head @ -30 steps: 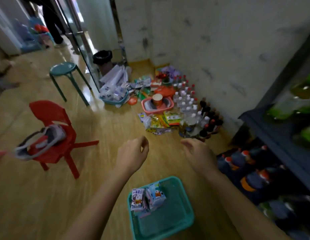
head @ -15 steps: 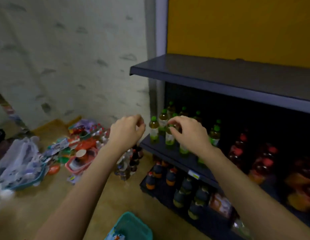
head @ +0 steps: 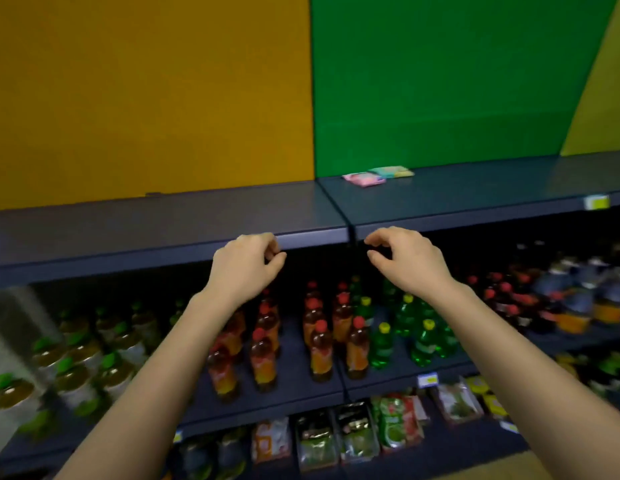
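My left hand [head: 248, 263] and my right hand [head: 405, 256] hang in the air side by side in front of a dark grey shelf [head: 163, 230], at the height of its front edge. The fingers of both are loosely curled and hold nothing. Neither hand touches the shelf or any bottle. On that shelf, to the right, lie two small flat packets, one pink [head: 364, 178] and one teal and yellow [head: 393, 172].
The shelf below holds rows of red-capped bottles [head: 319, 348], green bottles with yellow caps [head: 423, 337] and green-capped bottles [head: 76, 365] at the left. The lowest shelf carries snack packets [head: 353, 434]. Behind stand an orange panel [head: 146, 91] and a green panel [head: 457, 74].
The view has swung up from the floor and the teal basket to the shelves. Both hands have risen with it, still empty and loosely curled.
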Available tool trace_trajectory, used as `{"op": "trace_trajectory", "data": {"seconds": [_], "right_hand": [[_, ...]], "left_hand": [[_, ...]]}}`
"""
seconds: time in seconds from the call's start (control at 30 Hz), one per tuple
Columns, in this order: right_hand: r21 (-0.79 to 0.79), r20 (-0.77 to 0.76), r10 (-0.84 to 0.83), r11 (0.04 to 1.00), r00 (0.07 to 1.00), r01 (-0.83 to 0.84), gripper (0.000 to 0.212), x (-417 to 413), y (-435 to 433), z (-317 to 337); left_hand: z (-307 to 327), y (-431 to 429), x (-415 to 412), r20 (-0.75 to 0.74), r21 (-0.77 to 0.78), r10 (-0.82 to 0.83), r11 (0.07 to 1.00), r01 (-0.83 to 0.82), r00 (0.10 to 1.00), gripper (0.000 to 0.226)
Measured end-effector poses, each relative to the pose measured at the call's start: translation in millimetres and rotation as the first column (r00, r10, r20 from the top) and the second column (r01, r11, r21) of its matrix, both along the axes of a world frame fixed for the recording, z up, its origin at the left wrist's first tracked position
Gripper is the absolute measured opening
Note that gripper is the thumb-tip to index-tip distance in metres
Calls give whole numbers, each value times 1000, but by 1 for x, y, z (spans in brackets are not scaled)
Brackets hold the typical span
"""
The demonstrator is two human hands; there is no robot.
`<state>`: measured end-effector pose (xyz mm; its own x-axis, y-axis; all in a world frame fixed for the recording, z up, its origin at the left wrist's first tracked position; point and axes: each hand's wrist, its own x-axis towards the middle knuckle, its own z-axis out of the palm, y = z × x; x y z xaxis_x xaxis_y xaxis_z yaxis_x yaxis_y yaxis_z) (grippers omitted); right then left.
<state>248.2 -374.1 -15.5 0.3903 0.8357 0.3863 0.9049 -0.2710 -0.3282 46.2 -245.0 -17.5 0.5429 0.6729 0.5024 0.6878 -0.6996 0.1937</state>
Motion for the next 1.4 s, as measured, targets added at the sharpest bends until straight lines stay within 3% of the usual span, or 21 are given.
{"op": "trace_trajectory", "data": {"seconds": [0.23, 0.4, 0.6, 0.83, 1.03, 1.27, 1.4], "right_hand": [[11, 26, -132, 991, 991, 131, 29, 155, -38, 20], [26, -10, -118, 993, 993, 119, 28, 215, -19, 29], [23, -14, -61, 998, 998, 61, 28, 271, 39, 30], [-14, -38, -23, 1000, 999, 22, 27, 336, 133, 36], [-166, 1, 40, 985, 999, -39, 33, 378, 214, 31], [-261, -48, 209, 941, 977, -214, 51, 413, 283, 29], [-297, -80, 252, 918, 964, -264, 58, 421, 310, 23]], "left_hand": [[17, -12, 146, 31, 12, -30, 999, 30, 999, 22], [24, 6, 206, -3, -35, 13, 999, -13, 1000, 24], [28, 57, 267, -56, -90, 86, 992, -91, 995, 26], [25, 157, 330, -58, -319, 89, 942, -103, 994, 29], [18, 211, 377, -89, -460, 156, 870, -180, 984, 53], [12, 231, 421, -11, -507, 339, 809, -298, 941, 80], [10, 242, 432, 112, -603, 359, 766, -223, 927, 69]]}}
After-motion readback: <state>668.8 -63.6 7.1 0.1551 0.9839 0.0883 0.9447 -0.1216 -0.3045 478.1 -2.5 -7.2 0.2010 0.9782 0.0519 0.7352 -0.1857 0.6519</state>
